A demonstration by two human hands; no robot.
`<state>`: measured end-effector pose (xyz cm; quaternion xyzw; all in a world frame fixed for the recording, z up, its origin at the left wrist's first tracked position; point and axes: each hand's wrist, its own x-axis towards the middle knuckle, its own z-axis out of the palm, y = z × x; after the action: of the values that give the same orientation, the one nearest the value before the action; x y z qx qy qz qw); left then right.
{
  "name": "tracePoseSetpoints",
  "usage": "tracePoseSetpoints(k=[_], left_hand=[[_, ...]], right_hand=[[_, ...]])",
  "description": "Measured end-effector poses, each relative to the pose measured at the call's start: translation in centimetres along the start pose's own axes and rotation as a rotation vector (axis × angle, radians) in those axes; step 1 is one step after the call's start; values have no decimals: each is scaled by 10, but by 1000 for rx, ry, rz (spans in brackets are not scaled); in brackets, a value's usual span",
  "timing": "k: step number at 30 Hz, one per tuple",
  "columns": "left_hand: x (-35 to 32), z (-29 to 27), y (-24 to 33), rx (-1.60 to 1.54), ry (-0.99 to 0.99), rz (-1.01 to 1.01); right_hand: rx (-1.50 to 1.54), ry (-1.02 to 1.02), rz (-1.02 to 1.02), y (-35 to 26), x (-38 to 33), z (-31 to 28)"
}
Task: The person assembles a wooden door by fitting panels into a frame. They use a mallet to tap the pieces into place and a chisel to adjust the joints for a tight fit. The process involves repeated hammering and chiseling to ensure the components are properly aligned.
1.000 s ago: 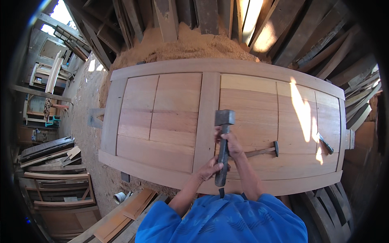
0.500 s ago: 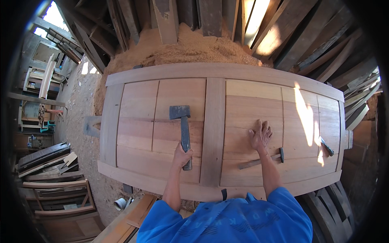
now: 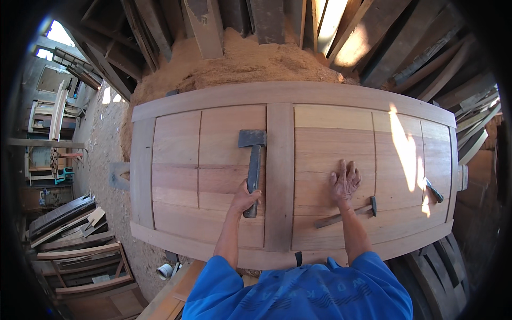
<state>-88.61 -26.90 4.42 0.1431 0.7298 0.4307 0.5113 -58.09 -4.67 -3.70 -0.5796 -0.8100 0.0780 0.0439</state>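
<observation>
A large wooden panel door (image 3: 280,224) lies flat in front of me. My left hand (image 3: 246,197) is closed round the dark handle of a sledgehammer (image 3: 253,154), whose blocky head points away from me over the left panel. On the right panel, my right hand (image 3: 346,184) rests palm down with its fingers spread, holding nothing. Partly behind my right forearm lies a smaller hammer (image 3: 332,220) with a wooden handle and a dark head. Farther right, a dark-handled tool (image 3: 434,190), possibly a chisel, lies on the door in a patch of sunlight.
Planks (image 3: 205,32) lean beyond the far edge above a heap of sawdust (image 3: 240,64). Stacked wooden frames (image 3: 88,266) stand at the left, near a white cup-like container (image 3: 164,271) on the ground. More boards (image 3: 426,277) lie close at the right.
The sledgehammer has shifted right, toward the door's middle stile, in my left hand. My right hand stays on the right panel, its fingers spread slightly wider.
</observation>
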Motion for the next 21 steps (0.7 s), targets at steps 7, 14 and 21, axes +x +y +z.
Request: tracePoseSetpoints(k=[7,14,21], left_hand=[[6,3,-8,-25,-5,0],[7,6,-14,-37,-4,25],[8,3,-13,-89,-14,-2]], right_hand=[[14,40,-11,1,0,1],[20,31,6,1,1,1],[35,53,-7,-2,0,-2]])
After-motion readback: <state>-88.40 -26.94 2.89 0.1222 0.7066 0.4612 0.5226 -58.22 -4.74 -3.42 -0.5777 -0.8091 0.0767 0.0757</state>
